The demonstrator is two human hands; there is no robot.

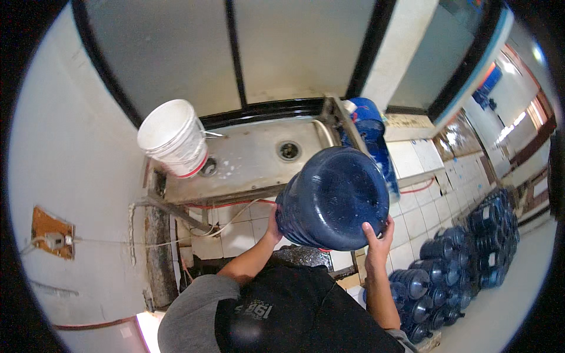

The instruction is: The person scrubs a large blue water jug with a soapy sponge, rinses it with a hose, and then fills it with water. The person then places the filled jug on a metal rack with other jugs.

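Observation:
Between my two hands I hold a large blue water jug (pixel 347 197), tilted so its round base faces up and toward me. My left hand (pixel 273 226) grips its left side, the fingers mostly hidden behind the wall. On the lower right, my right hand (pixel 378 240) clasps the base edge, thumb on the bottom face. The jug's neck is out of sight beneath it. Just beyond lies a metal sink counter (pixel 250 156) with a round drain (pixel 288 151). A white bucket (pixel 172 138) stands on the counter's left end, beside a second drain opening (pixel 208 166).
Several blue jugs (pixel 438 259) are stacked on the tiled floor at the right. Another blue container (pixel 368 120) stands past the counter's right end. A wall socket (pixel 56 239) with a cable is on the left wall. Frosted windows (pixel 294 50) rise behind the counter.

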